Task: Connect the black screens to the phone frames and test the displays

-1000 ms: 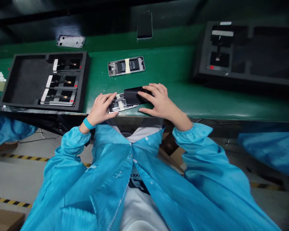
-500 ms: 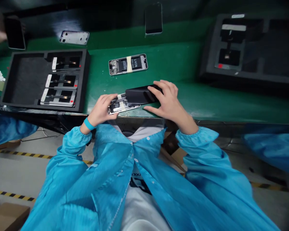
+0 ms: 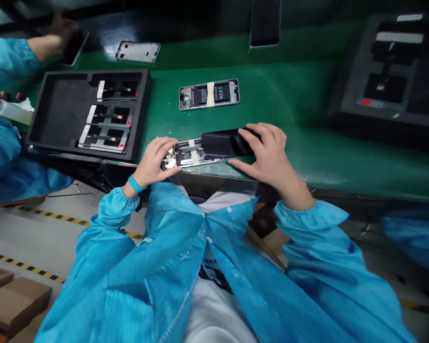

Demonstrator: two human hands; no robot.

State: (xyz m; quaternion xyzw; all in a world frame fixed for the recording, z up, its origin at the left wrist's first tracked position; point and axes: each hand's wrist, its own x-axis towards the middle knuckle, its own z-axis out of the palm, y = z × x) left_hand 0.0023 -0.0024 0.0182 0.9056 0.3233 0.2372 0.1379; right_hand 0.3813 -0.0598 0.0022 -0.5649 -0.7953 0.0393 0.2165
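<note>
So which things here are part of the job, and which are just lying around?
Part of the job: left hand, nearer open phone, black block, right hand.

Lying around: farther open phone, black foam tray, bare phone frame.

The person wears a long, thin, shiny blue coat (image 3: 128, 267) with soft folds down the sleeves. Small white snaps (image 3: 229, 209) run down the front at 12 o'clock. The coat hangs open, and a white shirt (image 3: 214, 309) shows under it, with dark print (image 3: 214, 278) and some letters on it. Each sleeve ends in a puffy, stretchy cuff, like the right cuff (image 3: 311, 214) at 2 o'clock, just behind the right hand (image 3: 268, 152). A bright blue band (image 3: 135, 183) sits at 10 o'clock, just behind the left hand (image 3: 153, 162).
</note>
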